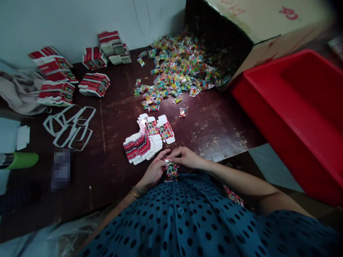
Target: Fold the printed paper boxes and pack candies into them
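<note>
Your left hand [155,170] and right hand [184,157] meet at the near edge of the desk [214,128], right against your dotted blouse, and both are clenched on one small printed carton [170,171]. The left hand cups it from the side while the right hand's fingers [175,154] press over its top end. The carton stands roughly upright between them, with its colourful face turned toward you.

Because the carton sits at the very lip of the desk, a loosened hold would probably send it into your lap or to the floor. Pressing hard on the top end could crease the thin card. Your left wrist hovers just near of the fanned stack of flat cartons [146,141], so a sideways sweep could scatter them. The loose candy packets [177,67] lie well apart on the far side. One stray packet [182,112] lies closer, just beyond the fanned stack, and an elbow could brush it.

As for writing, the big cardboard box [257,32] at the far right carries red printed marks, too blurred and cropped to read. The cartons show a cartoon figure with red and white stripes, but no legible words. The red tub [294,107] on the right shows no label.
</note>
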`<control>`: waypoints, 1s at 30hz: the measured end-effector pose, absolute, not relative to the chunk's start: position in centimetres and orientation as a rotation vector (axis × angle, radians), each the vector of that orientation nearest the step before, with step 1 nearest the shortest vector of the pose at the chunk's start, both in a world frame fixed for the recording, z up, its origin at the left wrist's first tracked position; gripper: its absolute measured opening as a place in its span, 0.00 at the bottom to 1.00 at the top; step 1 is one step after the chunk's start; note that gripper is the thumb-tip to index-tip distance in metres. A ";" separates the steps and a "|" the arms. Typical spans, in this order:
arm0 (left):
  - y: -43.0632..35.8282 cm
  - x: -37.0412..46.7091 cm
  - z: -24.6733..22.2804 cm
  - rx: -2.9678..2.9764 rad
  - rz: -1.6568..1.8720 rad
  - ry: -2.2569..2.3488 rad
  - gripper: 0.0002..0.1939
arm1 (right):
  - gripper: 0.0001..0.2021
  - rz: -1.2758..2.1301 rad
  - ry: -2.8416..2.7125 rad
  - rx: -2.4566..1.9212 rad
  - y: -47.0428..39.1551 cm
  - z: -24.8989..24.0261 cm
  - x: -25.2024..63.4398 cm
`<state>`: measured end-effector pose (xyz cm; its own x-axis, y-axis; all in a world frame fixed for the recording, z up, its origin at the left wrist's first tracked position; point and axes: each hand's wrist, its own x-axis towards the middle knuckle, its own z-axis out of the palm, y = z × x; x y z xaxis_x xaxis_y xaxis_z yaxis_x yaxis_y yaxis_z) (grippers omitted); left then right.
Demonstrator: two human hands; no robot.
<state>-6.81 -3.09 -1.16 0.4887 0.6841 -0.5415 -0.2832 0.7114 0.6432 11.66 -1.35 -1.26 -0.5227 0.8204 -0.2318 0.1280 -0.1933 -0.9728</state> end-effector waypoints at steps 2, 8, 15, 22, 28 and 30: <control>-3.3 -7.7 -1.1 0.647 0.601 0.830 0.29 | 0.14 1.570 -1.722 -1.096 -1.6 -1.2 11.8; -3.4 -8.5 -1.0 1.041 0.482 0.971 0.37 | 0.15 1.166 -2.238 -0.847 -3.2 0.0 12.6; 0.2 -9.7 2.3 1.517 0.076 0.921 0.31 | 0.16 0.552 -2.237 -1.321 9.1 -2.5 17.2; 2.0 -10.8 2.9 1.217 0.262 1.090 0.13 | 0.13 0.599 -2.021 -1.463 6.1 -5.3 19.1; 1.2 -5.4 0.8 0.749 0.569 1.052 0.24 | 0.08 1.193 -1.595 -1.195 -0.4 0.2 15.8; 0.8 -4.2 0.6 0.753 0.537 0.995 0.24 | 0.07 1.014 -1.580 -1.246 0.8 1.4 15.6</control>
<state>-4.20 0.83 0.58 0.4529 0.7071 -0.5431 -0.0657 0.6339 0.7706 15.61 0.75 1.36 -0.1317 0.9816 0.1382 0.2830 0.1709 -0.9438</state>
